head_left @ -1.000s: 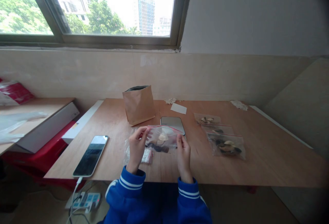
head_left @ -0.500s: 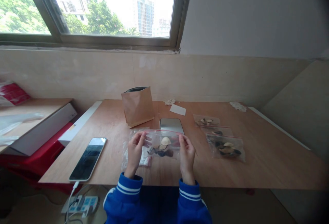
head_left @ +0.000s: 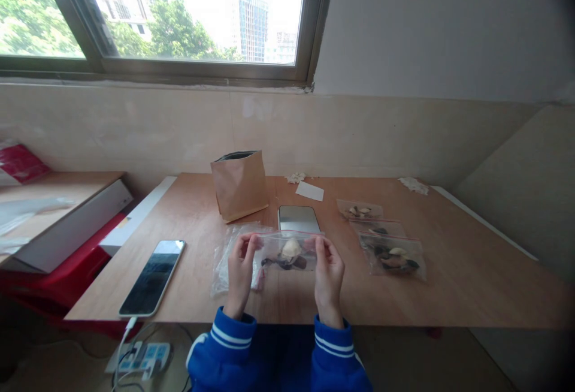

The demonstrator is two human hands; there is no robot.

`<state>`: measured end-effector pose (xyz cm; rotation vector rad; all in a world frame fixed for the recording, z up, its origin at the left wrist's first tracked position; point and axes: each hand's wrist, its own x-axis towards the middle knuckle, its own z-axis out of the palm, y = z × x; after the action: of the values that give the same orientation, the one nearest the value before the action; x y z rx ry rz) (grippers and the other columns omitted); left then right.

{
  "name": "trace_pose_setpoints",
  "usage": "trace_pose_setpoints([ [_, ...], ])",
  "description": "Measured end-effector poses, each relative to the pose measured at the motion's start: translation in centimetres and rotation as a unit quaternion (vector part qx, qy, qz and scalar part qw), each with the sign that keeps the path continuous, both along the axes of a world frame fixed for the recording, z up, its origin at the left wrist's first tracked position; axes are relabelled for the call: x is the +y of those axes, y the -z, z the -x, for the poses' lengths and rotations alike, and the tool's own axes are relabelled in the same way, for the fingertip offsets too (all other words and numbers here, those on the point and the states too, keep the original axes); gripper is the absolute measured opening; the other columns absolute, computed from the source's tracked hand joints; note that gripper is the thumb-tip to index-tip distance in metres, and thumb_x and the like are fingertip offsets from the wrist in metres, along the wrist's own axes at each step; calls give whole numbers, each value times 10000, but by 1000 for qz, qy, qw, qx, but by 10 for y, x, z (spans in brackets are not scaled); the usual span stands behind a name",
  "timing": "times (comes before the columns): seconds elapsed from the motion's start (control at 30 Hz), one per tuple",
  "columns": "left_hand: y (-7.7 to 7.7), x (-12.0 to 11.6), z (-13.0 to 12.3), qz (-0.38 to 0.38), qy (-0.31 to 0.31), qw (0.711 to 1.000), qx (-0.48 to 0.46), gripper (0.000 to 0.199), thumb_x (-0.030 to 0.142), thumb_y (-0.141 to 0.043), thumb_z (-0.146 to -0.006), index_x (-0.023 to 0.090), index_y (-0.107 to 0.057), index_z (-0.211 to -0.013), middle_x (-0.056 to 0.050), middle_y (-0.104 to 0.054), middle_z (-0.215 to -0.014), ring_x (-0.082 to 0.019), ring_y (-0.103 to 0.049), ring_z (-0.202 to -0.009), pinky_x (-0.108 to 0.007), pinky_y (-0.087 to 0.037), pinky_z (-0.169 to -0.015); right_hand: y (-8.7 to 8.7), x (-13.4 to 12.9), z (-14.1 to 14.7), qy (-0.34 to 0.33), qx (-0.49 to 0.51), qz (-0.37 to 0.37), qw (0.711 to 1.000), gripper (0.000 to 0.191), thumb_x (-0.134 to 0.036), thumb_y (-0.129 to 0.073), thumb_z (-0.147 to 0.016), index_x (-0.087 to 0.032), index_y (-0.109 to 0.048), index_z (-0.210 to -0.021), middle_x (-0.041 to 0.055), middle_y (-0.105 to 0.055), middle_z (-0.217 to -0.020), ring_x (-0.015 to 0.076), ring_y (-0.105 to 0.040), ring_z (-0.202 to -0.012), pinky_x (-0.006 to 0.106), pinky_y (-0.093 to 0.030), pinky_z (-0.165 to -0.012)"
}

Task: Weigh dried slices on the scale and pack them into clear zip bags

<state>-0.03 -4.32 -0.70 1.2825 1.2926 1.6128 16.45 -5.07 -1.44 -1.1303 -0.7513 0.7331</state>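
Observation:
A clear zip bag (head_left: pixel 291 250) with pale and dark dried pieces inside hangs between my hands above the front middle of the table. My left hand (head_left: pixel 241 269) pinches its upper left corner, and my right hand (head_left: pixel 329 272) pinches the upper right corner. Behind the bag lies a silver flat device (head_left: pixel 299 218), partly covered by it. Clear plastic bags (head_left: pixel 222 269) lie beside and under my left hand. To the right, several filled zip bags (head_left: pixel 395 255) overlap in a row.
A brown paper pouch (head_left: pixel 240 187) stands open at the back. A white card (head_left: pixel 309 191) lies near the wall. At the left front is a phone (head_left: pixel 153 278) on a cable, with a power strip (head_left: pixel 144 357) below the table edge. A side table (head_left: pixel 96 185) stands further left.
The held bag has tilted, and its pieces have shifted inside. Both hands have moved slightly to the right and keep their grip on the corners.

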Motion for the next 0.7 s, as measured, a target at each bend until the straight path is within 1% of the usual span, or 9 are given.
trace_pose_setpoints([
  [0.07, 2, -2, -4, -9, 16, 1000, -11, 276, 457, -572, -861, 184, -614, -843, -13, -640, -772, -154, -609, -734, -254, -484, -689, 0, 0, 2, -2, 21, 10, 1000, 408, -543, -629, -805, -151, -682, -904, 75, -731, -824, 213, -674, -763, 326, -525, -733],
  [0.13, 4, -4, -7, -10, 10, 1000, -20, 270, 451, -582, -855, 185, -601, -811, -1, -615, -735, -142, -586, -694, -239, -470, -651, 3, 0, 3, -13, 27, 18, 999, 421, -551, -627, -803, -150, -682, -920, 80, -734, -838, 216, -676, -758, 329, -528, -722],
  [0.27, 4, -5, -7, -11, -19, 999, -44, 269, 445, -613, -836, 181, -591, -790, 11, -590, -692, -131, -570, -662, -227, -456, -625, 7, 0, 5, -53, -23, 27, 998, 414, -545, -642, -793, -158, -687, -932, 90, -740, -893, 227, -677, -816, 333, -520, -762],
  [0.4, 4, -5, -4, -5, -20, 998, -60, 265, 432, -634, -823, 173, -601, -783, 10, -592, -695, -122, -561, -655, -214, -446, -606, 4, -2, 9, -82, -56, 15, 995, 376, -529, -639, -802, -163, -687, -877, 78, -742, -833, 217, -677, -759, 327, -522, -738],
  [0.5, 4, -6, -4, 5, -22, 998, -60, 276, 438, -655, -803, 168, -612, -773, 9, -596, -682, -119, -560, -639, -209, -440, -583, 0, -2, 10, -70, -57, 5, 996, 347, -504, -648, -801, -168, -687, -877, 64, -738, -806, 197, -669, -709, 313, -525, -708],
  [0.6, 1, -7, -3, 11, -31, 998, -57, 292, 452, -668, -783, 162, -636, -797, -4, -620, -701, -132, -588, -666, -216, -457, -597, 1, -2, 8, -48, -58, -7, 997, 316, -474, -657, -802, -172, -685, -891, 57, -731, -821, 189, -667, -719, 307, -527, -707],
  [0.7, -4, -8, -1, 12, -37, 998, -51, 314, 465, -675, -767, 155, -648, -811, -16, -635, -703, -145, -608, -684, -226, -476, -615, 3, -2, 5, -44, -67, -16, 997, 278, -444, -668, -800, -174, -680, -865, 55, -723, -839, 186, -666, -746, 304, -526, -725],
])
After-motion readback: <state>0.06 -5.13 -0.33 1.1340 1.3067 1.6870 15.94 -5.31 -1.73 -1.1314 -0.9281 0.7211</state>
